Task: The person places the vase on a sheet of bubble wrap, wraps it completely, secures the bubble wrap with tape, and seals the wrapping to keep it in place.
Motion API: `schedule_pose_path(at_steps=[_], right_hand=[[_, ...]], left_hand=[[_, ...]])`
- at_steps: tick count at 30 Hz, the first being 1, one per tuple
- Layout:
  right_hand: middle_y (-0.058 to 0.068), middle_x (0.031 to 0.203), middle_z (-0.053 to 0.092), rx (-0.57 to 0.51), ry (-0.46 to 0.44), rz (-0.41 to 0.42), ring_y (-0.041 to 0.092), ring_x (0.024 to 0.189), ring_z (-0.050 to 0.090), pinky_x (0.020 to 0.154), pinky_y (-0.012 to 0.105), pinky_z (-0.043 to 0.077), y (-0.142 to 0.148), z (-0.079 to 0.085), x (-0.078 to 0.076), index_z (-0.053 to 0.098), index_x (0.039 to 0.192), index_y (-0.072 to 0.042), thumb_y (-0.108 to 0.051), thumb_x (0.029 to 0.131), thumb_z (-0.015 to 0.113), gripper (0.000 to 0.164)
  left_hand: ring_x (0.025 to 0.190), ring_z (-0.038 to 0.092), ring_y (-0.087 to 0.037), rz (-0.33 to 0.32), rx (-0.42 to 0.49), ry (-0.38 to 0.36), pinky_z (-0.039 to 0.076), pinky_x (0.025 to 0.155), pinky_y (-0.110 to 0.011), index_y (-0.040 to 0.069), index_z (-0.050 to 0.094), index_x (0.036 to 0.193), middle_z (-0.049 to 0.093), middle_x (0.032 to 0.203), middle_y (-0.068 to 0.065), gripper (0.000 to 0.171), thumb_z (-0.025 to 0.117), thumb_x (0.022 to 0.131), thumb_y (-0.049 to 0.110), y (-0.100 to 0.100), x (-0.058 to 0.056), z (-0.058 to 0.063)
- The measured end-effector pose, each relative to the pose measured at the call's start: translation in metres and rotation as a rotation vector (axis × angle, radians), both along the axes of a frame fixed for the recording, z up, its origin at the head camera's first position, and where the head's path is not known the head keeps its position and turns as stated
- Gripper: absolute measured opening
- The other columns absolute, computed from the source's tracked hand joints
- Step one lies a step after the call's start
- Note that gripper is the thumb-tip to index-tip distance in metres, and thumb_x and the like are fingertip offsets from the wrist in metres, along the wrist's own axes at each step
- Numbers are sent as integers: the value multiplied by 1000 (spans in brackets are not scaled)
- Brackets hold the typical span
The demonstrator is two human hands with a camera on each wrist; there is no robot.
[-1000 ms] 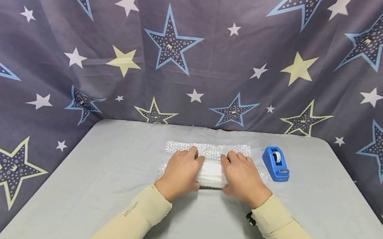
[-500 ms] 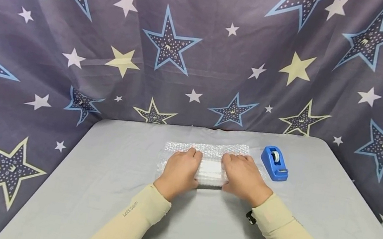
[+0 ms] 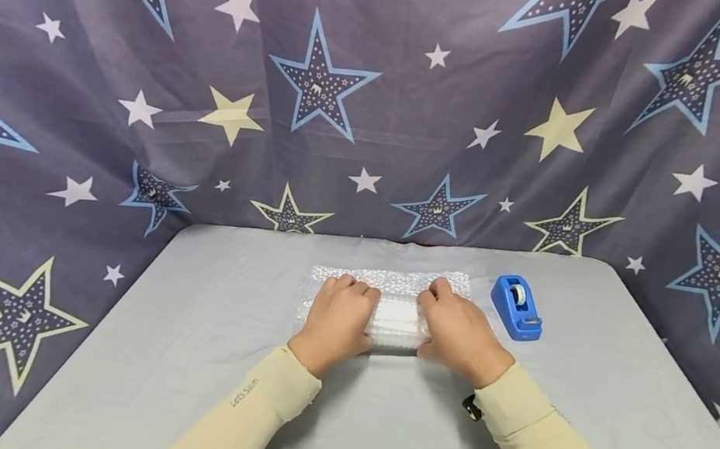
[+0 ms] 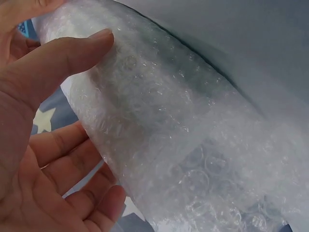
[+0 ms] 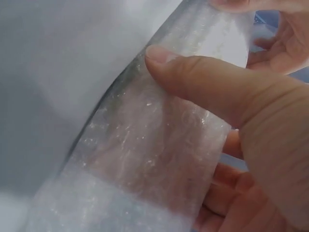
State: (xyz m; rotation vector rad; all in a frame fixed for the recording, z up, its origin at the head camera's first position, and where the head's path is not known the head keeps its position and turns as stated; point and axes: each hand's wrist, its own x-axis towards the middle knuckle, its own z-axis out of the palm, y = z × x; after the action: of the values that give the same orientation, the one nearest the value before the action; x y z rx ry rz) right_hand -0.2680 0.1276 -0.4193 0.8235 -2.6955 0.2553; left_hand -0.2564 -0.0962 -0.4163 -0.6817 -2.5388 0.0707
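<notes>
A bubble-wrapped bundle (image 3: 395, 324) lies crosswise on the table, with a flat strip of bubble wrap (image 3: 393, 282) stretching out behind it. My left hand (image 3: 337, 323) grips the bundle's left part, thumb on the near side and fingers over the far side. On its right part my right hand (image 3: 461, 336) holds it the same way. The left wrist view shows the thumb pressing the clear bubble wrap (image 4: 154, 111), the fingers curved beyond its edge. In the right wrist view, a pinkish-brown shape shows through the bubble wrap (image 5: 140, 140); what lies inside is blurred.
A blue tape dispenser (image 3: 516, 308) with a roll of tape stands right of the bubble wrap. The table (image 3: 362, 437) has a pale grey cover. Behind it hangs a dark curtain (image 3: 393, 18) printed with stars.
Both hands stay on the bundle at nearly the same spot. The fingers of my left hand have shifted slightly leftward over the wrap, and a right finger has lifted a little at the far side.
</notes>
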Motion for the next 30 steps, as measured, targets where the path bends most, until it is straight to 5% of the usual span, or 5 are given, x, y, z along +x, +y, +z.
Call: schedule_pose_path(at_steps=[9, 18, 30], right_hand=[[8, 102, 61, 52, 49, -2, 30, 94, 63, 86, 50, 51, 0, 1, 1, 69, 113, -6, -27, 55, 99, 69], [8, 102, 64, 80, 67, -9, 30, 91, 64, 84, 50, 50, -1, 1, 0, 70, 114, -7, -29, 57, 98, 67], [9, 104, 71, 81, 92, 2, 32, 95, 67, 88, 49, 50, 0, 2, 1, 67, 112, -6, -28, 59, 99, 66]], left_hand=[[80, 66, -24, 5, -29, 6, 51, 75, -40, 12, 73, 91, 78, 92, 0, 39, 90, 59, 28, 2, 1, 2], [87, 71, -29, 19, 5, 5, 58, 82, -43, 8, 74, 99, 73, 107, -14, 46, 89, 61, 29, 1, 4, 0], [78, 68, -25, 18, 51, -11, 58, 74, -41, 5, 71, 113, 66, 105, -14, 60, 91, 60, 27, 1, 4, -4]])
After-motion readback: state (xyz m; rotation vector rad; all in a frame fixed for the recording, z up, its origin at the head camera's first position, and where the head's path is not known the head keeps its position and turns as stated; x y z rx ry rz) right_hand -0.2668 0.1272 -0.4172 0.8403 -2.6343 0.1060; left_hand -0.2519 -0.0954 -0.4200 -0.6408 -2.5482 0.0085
